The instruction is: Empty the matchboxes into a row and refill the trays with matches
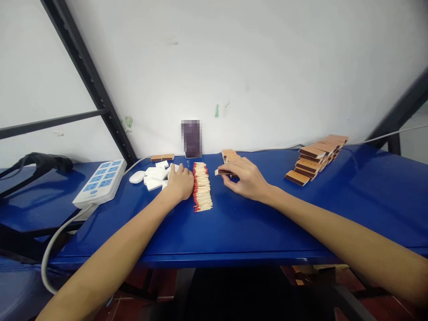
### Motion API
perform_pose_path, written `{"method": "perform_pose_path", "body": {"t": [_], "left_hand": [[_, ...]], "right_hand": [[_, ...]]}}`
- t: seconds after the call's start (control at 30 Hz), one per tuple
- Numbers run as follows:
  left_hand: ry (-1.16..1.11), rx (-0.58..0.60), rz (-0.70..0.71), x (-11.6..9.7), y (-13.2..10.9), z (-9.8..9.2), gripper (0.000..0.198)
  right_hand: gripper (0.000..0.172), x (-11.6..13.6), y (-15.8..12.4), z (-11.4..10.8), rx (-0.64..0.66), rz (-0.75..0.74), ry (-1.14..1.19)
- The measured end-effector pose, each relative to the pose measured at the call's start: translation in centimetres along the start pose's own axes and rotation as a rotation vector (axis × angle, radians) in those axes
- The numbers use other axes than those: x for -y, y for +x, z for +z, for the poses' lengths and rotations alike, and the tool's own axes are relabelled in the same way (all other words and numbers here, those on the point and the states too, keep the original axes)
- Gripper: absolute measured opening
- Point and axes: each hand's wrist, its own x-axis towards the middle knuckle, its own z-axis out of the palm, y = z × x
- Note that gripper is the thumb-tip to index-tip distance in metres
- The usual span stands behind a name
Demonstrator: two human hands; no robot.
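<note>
A row of red-tipped matches (202, 191) lies on the blue table (254, 227), between my hands. My left hand (180, 182) rests curled just left of the matches, its fingers on a small white inner tray (174, 168) at the edge of a pile of white trays (154, 177). My right hand (245, 179) lies to the right of the matches, its fingers closed on a brown matchbox (223, 172). A few more matchboxes (230, 155) sit behind that hand.
A long stack of brown matchboxes (316, 158) stands at the back right. A white power strip (100, 182) with its cable lies at the left, next to a white mouse-like object (137, 177). Two boxes (162, 157) and a blurred dark object (191, 138) stand against the wall.
</note>
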Motion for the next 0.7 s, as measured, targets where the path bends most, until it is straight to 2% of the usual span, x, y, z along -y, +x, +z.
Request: {"method": "perform_pose_path", "body": {"t": [0.23,0.43,0.7], "left_hand": [[0.02,0.082,0.008,0.5,-1.5,-0.3,0.047],[0.067,0.071,0.026,-0.7,-3.6,-0.6,0.053],[0.091,0.026,0.098,-1.7,-3.6,-0.7,0.046]], "right_hand": [[0.02,0.1,-0.3,-0.1,0.026,0.055,0.015],[0.021,0.3,-0.3,0.1,0.057,0.07,0.043],[0.022,-0.1,-0.2,0.4,0.024,0.128,0.043]]}}
